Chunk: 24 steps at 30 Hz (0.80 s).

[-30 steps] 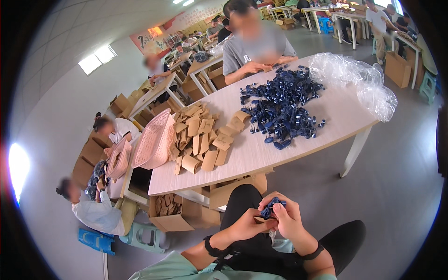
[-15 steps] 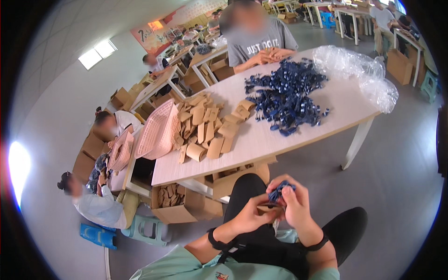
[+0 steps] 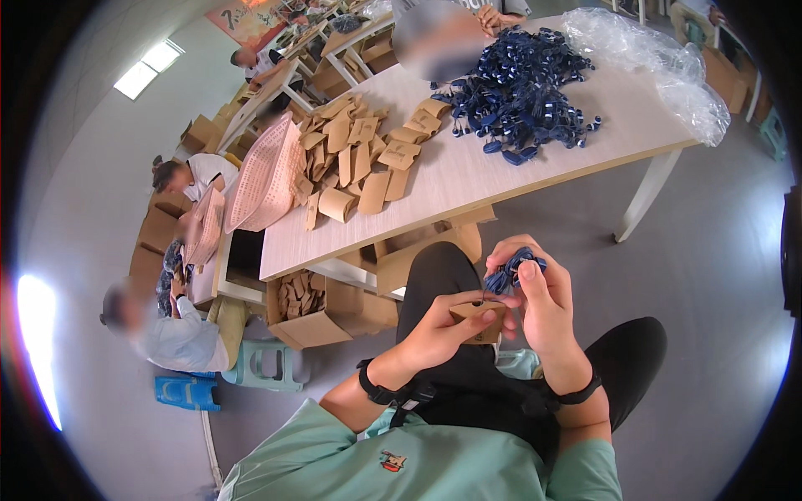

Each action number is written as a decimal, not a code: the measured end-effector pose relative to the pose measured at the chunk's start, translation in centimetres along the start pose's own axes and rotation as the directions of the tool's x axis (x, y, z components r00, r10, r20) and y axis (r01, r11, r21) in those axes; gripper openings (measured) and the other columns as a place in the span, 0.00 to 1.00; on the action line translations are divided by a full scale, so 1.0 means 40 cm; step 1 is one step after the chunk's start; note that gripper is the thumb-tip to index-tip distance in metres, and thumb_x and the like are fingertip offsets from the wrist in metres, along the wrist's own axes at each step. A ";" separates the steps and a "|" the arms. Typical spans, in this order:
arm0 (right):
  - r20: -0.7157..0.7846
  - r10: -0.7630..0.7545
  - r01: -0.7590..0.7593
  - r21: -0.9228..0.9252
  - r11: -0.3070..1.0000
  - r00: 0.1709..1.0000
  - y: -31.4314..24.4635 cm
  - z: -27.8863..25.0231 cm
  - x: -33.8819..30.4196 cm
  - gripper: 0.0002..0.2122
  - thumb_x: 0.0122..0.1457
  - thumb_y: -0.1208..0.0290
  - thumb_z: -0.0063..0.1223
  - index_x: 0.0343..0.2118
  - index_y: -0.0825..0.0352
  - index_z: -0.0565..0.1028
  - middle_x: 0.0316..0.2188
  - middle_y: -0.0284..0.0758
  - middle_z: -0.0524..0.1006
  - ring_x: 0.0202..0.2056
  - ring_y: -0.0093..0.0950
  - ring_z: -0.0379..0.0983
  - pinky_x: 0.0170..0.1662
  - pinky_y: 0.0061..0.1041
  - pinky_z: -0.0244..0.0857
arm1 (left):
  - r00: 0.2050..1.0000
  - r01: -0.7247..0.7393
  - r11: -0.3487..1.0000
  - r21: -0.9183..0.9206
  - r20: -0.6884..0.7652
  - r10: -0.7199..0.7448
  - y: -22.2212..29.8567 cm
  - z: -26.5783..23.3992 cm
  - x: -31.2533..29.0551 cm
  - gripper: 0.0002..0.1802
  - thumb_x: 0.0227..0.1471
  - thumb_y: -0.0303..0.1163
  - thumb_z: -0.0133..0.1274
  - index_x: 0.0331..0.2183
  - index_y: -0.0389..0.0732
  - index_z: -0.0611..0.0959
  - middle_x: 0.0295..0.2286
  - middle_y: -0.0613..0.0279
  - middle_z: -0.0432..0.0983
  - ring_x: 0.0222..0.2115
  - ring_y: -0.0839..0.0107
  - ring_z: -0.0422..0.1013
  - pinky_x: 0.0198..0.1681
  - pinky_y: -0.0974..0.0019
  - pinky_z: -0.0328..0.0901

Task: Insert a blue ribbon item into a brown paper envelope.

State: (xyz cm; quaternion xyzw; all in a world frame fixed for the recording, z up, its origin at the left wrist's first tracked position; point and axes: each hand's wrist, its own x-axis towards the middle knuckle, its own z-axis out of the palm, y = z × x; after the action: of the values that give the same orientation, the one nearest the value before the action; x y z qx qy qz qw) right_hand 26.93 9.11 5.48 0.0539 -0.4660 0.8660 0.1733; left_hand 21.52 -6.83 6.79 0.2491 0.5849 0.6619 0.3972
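Observation:
Over my lap, my left hand (image 3: 434,334) grips a small brown cardboard pillow box (image 3: 478,324), its upper end toward my right hand. Pinched between the thumb and fingers of my right hand (image 3: 547,305) is a coiled bundle of dark blue cable (image 3: 511,271), just above the box's end. Some right fingers reach down beside the box; whether they touch it I cannot tell. On the table ahead, a heap of similar blue cable bundles (image 3: 526,96) lies right of a spread of brown pillow boxes (image 3: 359,159).
A pink basket (image 3: 259,179) stands at the left end of the table (image 3: 451,179). Clear plastic wrap (image 3: 643,63) covers its far right corner. Below sits an open carton (image 3: 334,317) of brown pieces. Another person sits across; others work at left, near a teal stool (image 3: 271,367).
My view has tipped downward, so the table sits higher in the picture. The pillow box has turned to show its broad face, and the cable bundle is now above its end.

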 end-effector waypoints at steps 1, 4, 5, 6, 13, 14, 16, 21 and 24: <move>0.008 0.008 -0.008 0.011 1.000 1.000 0.004 -0.001 -0.001 0.18 0.67 0.59 0.45 0.41 0.73 0.74 0.36 0.30 0.72 0.26 0.11 0.63 0.26 0.10 0.59 | 0.999 0.014 1.000 -0.011 0.030 -0.014 -0.006 -0.007 0.000 0.14 0.63 0.27 0.46 0.47 0.30 0.77 0.35 0.59 0.77 0.33 0.73 0.74 0.42 0.68 0.69; 0.015 -0.082 0.082 0.002 0.997 0.997 0.036 -0.008 0.005 0.17 0.67 0.60 0.45 0.41 0.74 0.74 0.38 0.31 0.73 0.25 0.11 0.65 0.22 0.10 0.59 | 0.996 0.069 0.997 0.029 0.057 -0.071 0.000 -0.009 0.010 0.11 0.61 0.26 0.49 0.43 0.31 0.77 0.32 0.60 0.77 0.32 0.72 0.74 0.40 0.68 0.71; 0.014 -0.078 0.078 0.007 0.997 0.997 0.042 -0.008 0.008 0.17 0.67 0.60 0.45 0.41 0.74 0.74 0.38 0.31 0.73 0.25 0.11 0.65 0.22 0.10 0.59 | 0.993 0.105 0.991 0.080 0.049 -0.109 0.002 -0.009 0.012 0.09 0.59 0.25 0.52 0.40 0.31 0.78 0.31 0.59 0.76 0.31 0.70 0.75 0.40 0.66 0.73; 0.031 -0.110 0.110 0.006 0.994 0.993 0.048 -0.006 0.011 0.16 0.67 0.61 0.45 0.41 0.73 0.74 0.39 0.31 0.73 0.25 0.12 0.66 0.22 0.10 0.59 | 0.992 0.110 0.991 0.081 0.045 -0.114 0.000 -0.010 0.013 0.09 0.59 0.25 0.52 0.40 0.31 0.78 0.31 0.59 0.76 0.31 0.70 0.75 0.40 0.66 0.73; 0.129 -0.019 0.031 -0.087 0.996 0.991 0.041 -0.007 0.014 0.13 0.66 0.66 0.45 0.39 0.73 0.76 0.43 0.33 0.72 0.37 0.18 0.69 0.34 0.15 0.65 | 0.995 0.055 0.998 0.003 -0.084 -0.055 0.001 0.008 0.030 0.10 0.56 0.23 0.55 0.40 0.31 0.75 0.30 0.64 0.75 0.29 0.78 0.73 0.34 0.74 0.70; 0.130 -0.064 0.081 -0.125 0.989 0.989 0.043 -0.006 0.016 0.13 0.66 0.66 0.46 0.39 0.73 0.77 0.44 0.33 0.71 0.38 0.19 0.69 0.35 0.16 0.66 | 0.992 0.000 0.998 0.070 -0.124 0.009 0.003 0.010 0.030 0.11 0.56 0.22 0.55 0.41 0.31 0.75 0.30 0.63 0.75 0.30 0.78 0.73 0.34 0.74 0.70; 0.176 -0.070 0.100 -0.166 0.981 0.982 0.042 -0.020 0.023 0.13 0.66 0.66 0.46 0.39 0.73 0.78 0.44 0.33 0.70 0.40 0.20 0.69 0.36 0.18 0.66 | 0.992 -0.004 0.997 0.074 -0.127 0.013 0.007 0.009 0.030 0.12 0.55 0.22 0.55 0.42 0.31 0.75 0.30 0.63 0.75 0.30 0.78 0.73 0.34 0.73 0.70; 0.206 0.015 0.038 -0.250 0.967 0.978 0.025 -0.031 0.029 0.14 0.66 0.65 0.47 0.40 0.72 0.78 0.45 0.34 0.69 0.41 0.23 0.69 0.38 0.20 0.66 | 0.988 0.110 0.989 0.102 -0.118 -0.097 -0.001 -0.025 0.027 0.19 0.55 0.20 0.55 0.48 0.34 0.70 0.39 0.58 0.74 0.36 0.67 0.76 0.41 0.63 0.75; 0.263 0.125 -0.059 -0.246 0.967 0.957 0.023 -0.032 0.030 0.13 0.65 0.66 0.48 0.41 0.71 0.78 0.48 0.35 0.69 0.40 0.22 0.69 0.35 0.19 0.67 | 1.000 0.028 0.966 0.257 0.001 -0.029 0.000 -0.022 0.036 0.19 0.56 0.20 0.53 0.49 0.35 0.69 0.39 0.58 0.74 0.34 0.67 0.76 0.40 0.64 0.75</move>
State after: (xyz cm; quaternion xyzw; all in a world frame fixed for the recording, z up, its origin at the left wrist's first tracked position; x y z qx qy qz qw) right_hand 25.59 10.01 4.35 0.1316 -0.5871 0.7955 0.0711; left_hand 20.01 -6.18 6.44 0.2915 0.6683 0.5742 0.3723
